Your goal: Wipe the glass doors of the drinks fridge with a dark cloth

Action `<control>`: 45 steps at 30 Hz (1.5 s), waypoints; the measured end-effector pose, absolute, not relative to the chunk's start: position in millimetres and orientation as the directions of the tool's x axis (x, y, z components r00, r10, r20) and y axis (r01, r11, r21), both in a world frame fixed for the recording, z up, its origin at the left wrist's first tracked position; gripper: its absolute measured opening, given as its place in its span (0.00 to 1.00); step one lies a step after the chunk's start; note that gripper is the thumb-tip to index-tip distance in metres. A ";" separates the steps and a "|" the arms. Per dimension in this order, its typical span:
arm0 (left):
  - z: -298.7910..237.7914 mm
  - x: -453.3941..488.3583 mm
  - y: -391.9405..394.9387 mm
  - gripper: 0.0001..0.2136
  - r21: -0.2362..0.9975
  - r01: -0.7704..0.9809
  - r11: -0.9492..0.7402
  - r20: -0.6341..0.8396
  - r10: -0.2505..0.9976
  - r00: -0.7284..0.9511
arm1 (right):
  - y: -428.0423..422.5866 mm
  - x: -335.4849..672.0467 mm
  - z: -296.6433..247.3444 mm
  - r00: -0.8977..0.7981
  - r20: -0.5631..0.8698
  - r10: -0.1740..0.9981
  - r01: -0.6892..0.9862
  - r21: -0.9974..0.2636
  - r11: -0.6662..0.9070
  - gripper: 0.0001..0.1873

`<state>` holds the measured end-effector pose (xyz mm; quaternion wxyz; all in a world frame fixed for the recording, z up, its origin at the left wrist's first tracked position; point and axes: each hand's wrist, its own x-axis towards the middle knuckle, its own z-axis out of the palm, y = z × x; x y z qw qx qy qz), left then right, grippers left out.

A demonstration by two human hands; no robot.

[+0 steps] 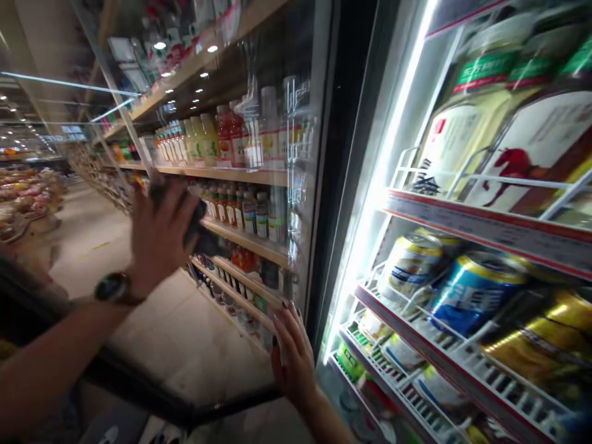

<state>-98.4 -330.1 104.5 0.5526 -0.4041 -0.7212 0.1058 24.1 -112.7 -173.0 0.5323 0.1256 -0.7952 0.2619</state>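
Note:
A glass fridge door [240, 376] with a black frame stands open in front of me. My left hand [160, 231], a watch on its wrist, is against the glass at the left, fingers over a dark, cloth-like piece [197, 228]. Motion blur softens the outline of this cloth. Lower and nearer the door's right side, my right hand [293, 351] lies against the glass with its fingers stretched out and nothing in it.
At the right, lit fridge shelves hold large bottles [481, 123], a blue can [476, 290] and gold cans [546, 333] behind wire rails. Through the glass appear wooden shelves of juice bottles [203, 139]. A pale floor aisle [92, 246] runs off at the left.

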 end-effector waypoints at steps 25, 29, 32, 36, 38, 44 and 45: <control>69.2 -106.6 -538.2 0.36 -0.614 0.428 0.663 0.635 0.737 -0.230 | -164.0 -117.6 -158.3 -0.187 0.982 0.000 -0.260 -0.049 0.964 0.33; 37.5 -105.2 -535.7 0.42 -0.440 0.384 0.812 0.824 0.535 -0.185 | -164.0 -118.7 -157.1 -0.171 0.985 -0.019 -0.216 -0.018 0.976 0.33; -65.2 -100.1 -536.3 0.39 -0.681 0.517 0.519 0.518 0.840 -0.160 | -163.4 -120.2 -156.9 -0.166 0.986 -0.021 -0.203 -0.013 0.979 0.33; -77.7 -103.3 -540.1 0.34 -0.767 0.638 0.070 0.035 0.997 -0.067 | -160.9 -123.0 -161.7 -0.180 0.984 0.000 -0.191 -0.035 0.981 0.30; -16.5 -109.1 -539.3 0.36 -0.758 0.627 0.178 0.137 0.984 -0.114 | -159.9 -124.6 -164.6 -0.206 0.978 0.015 -0.176 -0.052 0.983 0.29; 36.8 -110.1 -519.9 0.41 -0.436 0.395 0.809 0.830 0.531 -0.172 | -165.6 -120.8 -160.9 -0.192 0.981 0.013 -0.163 -0.045 0.986 0.29; 9.3 -108.7 -516.4 0.41 -0.507 0.410 0.758 0.788 0.601 -0.135 | -166.3 -118.1 -159.0 -0.192 0.981 0.000 -0.167 -0.032 0.985 0.30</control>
